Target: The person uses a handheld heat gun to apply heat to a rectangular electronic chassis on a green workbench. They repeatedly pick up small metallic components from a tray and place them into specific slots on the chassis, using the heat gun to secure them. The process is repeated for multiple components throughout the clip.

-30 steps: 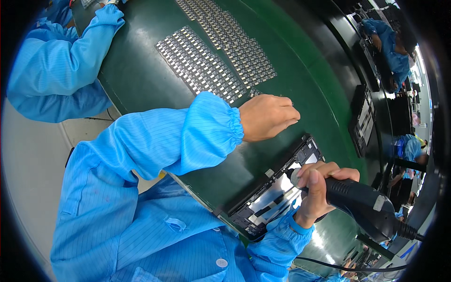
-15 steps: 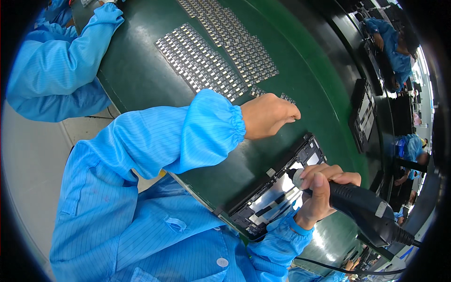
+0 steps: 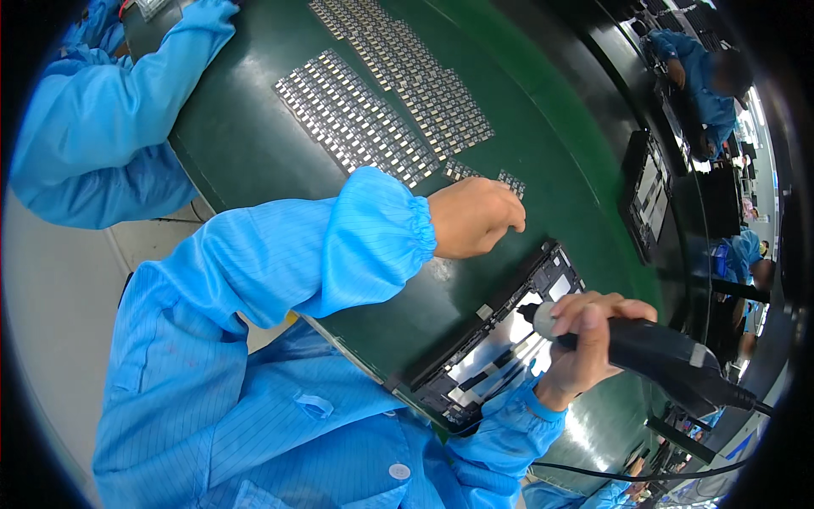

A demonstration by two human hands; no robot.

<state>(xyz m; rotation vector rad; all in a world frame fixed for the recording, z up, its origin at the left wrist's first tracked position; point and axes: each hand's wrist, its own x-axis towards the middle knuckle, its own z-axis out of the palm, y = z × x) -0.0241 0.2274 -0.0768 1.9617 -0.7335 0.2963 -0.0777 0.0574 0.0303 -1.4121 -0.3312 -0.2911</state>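
My right hand (image 3: 587, 343) is wrapped round a black electric screwdriver (image 3: 670, 355) with a pale collar. Its tip points left, over the upper edge of an opened tablet-like chassis (image 3: 475, 360), black-framed with silvery panels inside. Whether the tip touches the chassis I cannot tell. Beyond the chassis, my left hand (image 3: 476, 216) hovers over the green table with its fingers curled together. What those fingers hold, if anything, is hidden. Close to it lie a few small circuit boards (image 3: 460, 170), beside a large block of small boards with white parts (image 3: 356, 117).
Another block of small boards (image 3: 415, 76) lies farther back on the green table (image 3: 560, 170). A second opened chassis (image 3: 649, 199) rests on the dark ledge at right. A co-worker's blue sleeve (image 3: 127, 110) reaches in at upper left. The screwdriver's cable (image 3: 759, 407) trails off right.
My left hand has drawn slightly left and its fingers have curled downward. The screwdriver's body has tilted up a little in my right hand. The co-worker's arm at upper left has shifted.
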